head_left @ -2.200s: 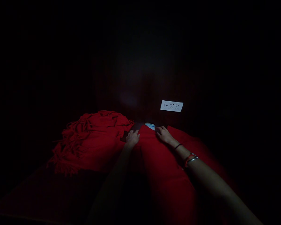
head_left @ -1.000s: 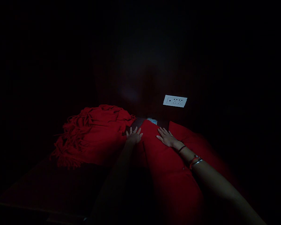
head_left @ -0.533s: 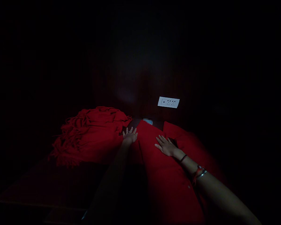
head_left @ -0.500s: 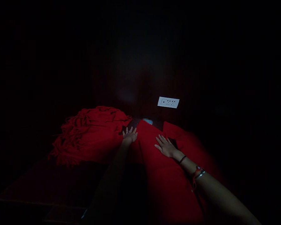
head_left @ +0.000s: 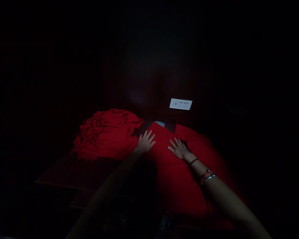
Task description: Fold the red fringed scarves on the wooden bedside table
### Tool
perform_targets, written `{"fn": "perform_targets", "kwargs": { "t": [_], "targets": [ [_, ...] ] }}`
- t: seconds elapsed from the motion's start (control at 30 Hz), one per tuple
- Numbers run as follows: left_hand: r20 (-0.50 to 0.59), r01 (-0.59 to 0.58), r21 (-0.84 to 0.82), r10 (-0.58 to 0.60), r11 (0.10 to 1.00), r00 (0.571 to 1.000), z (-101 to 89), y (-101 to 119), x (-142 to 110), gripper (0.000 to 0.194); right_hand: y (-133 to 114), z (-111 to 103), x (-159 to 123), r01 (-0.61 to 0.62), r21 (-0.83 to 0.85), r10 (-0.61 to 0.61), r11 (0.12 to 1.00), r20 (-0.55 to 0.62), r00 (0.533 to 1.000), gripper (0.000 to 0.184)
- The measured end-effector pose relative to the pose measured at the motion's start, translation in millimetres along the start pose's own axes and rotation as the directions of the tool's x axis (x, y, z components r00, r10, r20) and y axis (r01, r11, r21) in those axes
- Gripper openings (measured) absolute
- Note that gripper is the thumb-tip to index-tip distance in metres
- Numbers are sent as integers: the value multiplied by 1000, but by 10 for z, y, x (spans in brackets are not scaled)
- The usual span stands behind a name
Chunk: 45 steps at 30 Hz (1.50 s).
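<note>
A long strip of folded red cloth (head_left: 179,186) runs from the back of a dark surface down toward me. On its left edge, near the far end, lies my left hand (head_left: 145,143), fingers spread, with a ring on one finger. My right hand (head_left: 179,151) rests flat with fingers apart on the strip's right side. Left of my left hand is a heaped red fringed scarf (head_left: 114,132), its tassels toward the left. Another piece of red cloth (head_left: 199,144) lies to the right, partly under my right forearm.
A white socket panel (head_left: 180,104) is on the dark wall behind the cloth. A small blurred bluish item (head_left: 159,123) lies at the back. The dark tabletop (head_left: 72,176) has an edge at lower left. Most surroundings are too dark to make out.
My left hand has moved right onto the strip's edge. The right hand stays on the cloth, slightly farther up in view. The camera view has shifted a little.
</note>
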<state>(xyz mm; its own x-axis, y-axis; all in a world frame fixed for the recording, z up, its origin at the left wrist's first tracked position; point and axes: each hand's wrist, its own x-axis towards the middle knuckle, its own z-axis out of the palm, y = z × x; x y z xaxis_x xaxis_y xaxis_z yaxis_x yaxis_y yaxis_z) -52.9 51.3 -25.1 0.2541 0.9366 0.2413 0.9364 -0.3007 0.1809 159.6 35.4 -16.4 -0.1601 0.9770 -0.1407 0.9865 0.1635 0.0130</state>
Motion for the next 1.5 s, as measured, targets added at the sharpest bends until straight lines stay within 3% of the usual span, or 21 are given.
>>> {"fn": "perform_targets", "kwargs": {
  "t": [0.1,0.23,0.37,0.5,0.57,0.7,0.87,0.97,1.1,1.17,1.23,1.33,1.5],
  "targets": [
    [163,19,-15,-16,1000,987,93,-86,-92,47,-83,-37,-73,-2,-7,2,1000,-67,998,66],
    [143,21,0,-21,1000,990,107,-137,-117,47,-211,-10,-227,137,12,-134,991,-125,983,62],
    [48,-126,2,126,992,991,16,-68,-154,45,-246,31,-235,146,25,-144,989,-65,987,63],
    [226,-227,-101,245,969,943,3,-19,-177,45,-191,-24,-76,168,-3,-166,986,-194,967,67],
    [274,-206,-106,228,973,934,31,-34,-171,46,-147,-46,2,144,-6,-143,989,-185,972,67],
    [292,-169,-94,189,981,937,67,-99,-162,48,-98,-71,70,28,11,-28,1000,-29,999,69],
    [325,-117,-96,142,988,935,80,-117,-176,50,-160,-134,67,-75,-26,77,997,86,993,72],
    [272,-129,-78,145,989,951,99,-104,-183,51,-158,-144,83,-92,-8,92,996,68,993,76],
    [155,-192,-44,197,980,968,91,-96,-187,51,-100,-136,166,-13,11,14,1000,-96,995,76],
    [124,-148,-18,149,989,981,79,-103,-183,53,-79,-123,228,27,18,-25,999,-127,992,72],
    [164,-55,0,54,998,985,75,-119,-179,57,-65,-97,286,8,28,-7,1000,-64,998,69],
    [279,53,17,-55,998,959,79,-147,-174,64,-52,-53,348,-49,35,48,998,30,998,66],
    [294,86,33,-92,996,951,89,-141,-187,69,-76,-64,337,-61,-11,61,998,14,998,65]
  ]
}}
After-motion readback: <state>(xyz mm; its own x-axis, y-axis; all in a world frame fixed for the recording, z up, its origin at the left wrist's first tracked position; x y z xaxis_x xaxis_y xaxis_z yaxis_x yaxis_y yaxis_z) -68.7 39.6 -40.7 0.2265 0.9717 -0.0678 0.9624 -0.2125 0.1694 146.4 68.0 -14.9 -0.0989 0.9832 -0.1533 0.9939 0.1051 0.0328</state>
